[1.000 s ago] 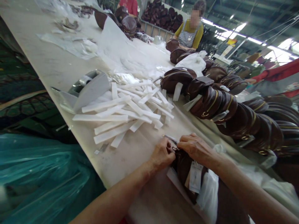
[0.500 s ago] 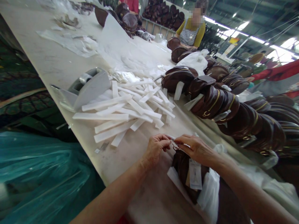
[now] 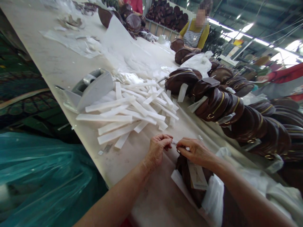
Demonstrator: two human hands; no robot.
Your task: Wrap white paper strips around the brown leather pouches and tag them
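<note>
A dark brown leather bag (image 3: 187,176) rests on the table close to me, with a paper tag (image 3: 198,176) on its front and white wrapping (image 3: 214,195) along its side. Above the bag's top, my left hand (image 3: 161,148) pinches the end of something small and thin. My right hand (image 3: 197,151) is closed at the metal ring on the bag's top, fingertips together. Between the two sets of fingertips shows a short thin piece, too small to make out. My right hand hides part of the bag.
White strips (image 3: 132,113) lie piled on the table (image 3: 123,160) beside a grey tape dispenser (image 3: 94,88). Rows of brown bags (image 3: 253,123) line the right. A person in a checked apron (image 3: 193,34) stands across the table. Teal plastic (image 3: 47,176) fills the lower left.
The fingertips of both hands have shifted slightly around the small piece. The paper tag has tilted and now shows a different face. The whole view has moved a little.
</note>
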